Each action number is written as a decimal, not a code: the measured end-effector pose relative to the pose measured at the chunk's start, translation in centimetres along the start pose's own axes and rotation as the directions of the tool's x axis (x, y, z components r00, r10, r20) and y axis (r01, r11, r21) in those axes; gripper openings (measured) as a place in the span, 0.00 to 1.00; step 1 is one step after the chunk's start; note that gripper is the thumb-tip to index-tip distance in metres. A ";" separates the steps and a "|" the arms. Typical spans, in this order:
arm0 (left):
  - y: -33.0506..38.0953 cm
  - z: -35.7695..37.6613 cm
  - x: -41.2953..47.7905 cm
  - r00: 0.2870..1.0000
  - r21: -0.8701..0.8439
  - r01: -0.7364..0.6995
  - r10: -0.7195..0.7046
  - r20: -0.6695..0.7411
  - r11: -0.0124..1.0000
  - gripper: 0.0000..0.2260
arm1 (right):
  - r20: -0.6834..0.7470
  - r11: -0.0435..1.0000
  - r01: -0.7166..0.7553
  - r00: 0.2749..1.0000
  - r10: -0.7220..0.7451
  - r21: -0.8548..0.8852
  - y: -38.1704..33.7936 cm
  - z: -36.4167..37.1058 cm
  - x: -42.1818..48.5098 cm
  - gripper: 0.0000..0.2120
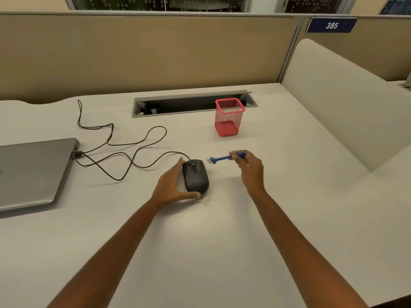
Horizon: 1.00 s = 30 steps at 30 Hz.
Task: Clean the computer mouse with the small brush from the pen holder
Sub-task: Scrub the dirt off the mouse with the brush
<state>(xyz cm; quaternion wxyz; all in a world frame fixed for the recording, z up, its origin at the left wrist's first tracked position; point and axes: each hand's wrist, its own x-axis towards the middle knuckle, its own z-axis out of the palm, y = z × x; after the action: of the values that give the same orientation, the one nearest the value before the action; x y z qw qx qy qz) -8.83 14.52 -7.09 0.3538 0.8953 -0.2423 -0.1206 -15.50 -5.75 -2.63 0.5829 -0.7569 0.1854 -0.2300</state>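
A black wired computer mouse (195, 177) lies on the white desk (200, 241), near its middle. My left hand (172, 187) cups the mouse from its left side, with the thumb against its near end. My right hand (250, 168) grips a small blue brush (222, 158) by the handle. The brush head points left and hovers just right of the mouse's front, not touching it. A red mesh pen holder (229, 117) stands upright behind, with nothing visible inside. A few small crumbs (206, 201) lie on the desk just by the mouse's near end.
A closed grey laptop (33, 172) lies at the left edge, and the mouse's black cable (124, 152) loops across the desk to it. A recessed cable tray (191, 103) runs along the back. Beige partitions (144, 54) stand behind and to the right.
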 end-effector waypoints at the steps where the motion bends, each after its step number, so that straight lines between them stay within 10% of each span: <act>1: 0.0 0.0 0.0 1.000 -0.005 0.007 -0.007 0.004 1.000 0.58 | -0.005 0.999 -0.033 0.999 0.033 0.004 0.1 0.5 0.5 0.07; 17: -0.2 0.2 -0.1 1.000 -0.016 0.007 -0.007 -0.020 1.000 0.57 | 0.182 0.962 -0.247 0.957 0.224 0.114 2.2 -3.0 -5.2 0.07; 25: -0.1 0.1 -0.3 1.000 -0.002 0.003 -0.003 -0.002 1.000 0.57 | 0.206 0.898 0.367 0.924 -0.322 -0.242 -3.1 0.2 -2.1 0.06; 30: -0.3 0.3 -0.2 1.000 -0.001 0.019 -0.019 -0.005 1.000 0.55 | 0.408 0.754 0.529 0.833 -0.374 -0.389 -3.8 2.3 -1.8 0.07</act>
<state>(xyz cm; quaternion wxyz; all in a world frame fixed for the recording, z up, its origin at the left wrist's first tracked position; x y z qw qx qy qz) -9.05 14.64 -7.50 0.3538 0.8976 -0.2327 -0.1220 -15.58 -1.97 0.36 0.3208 -0.9264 -0.0459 -0.1918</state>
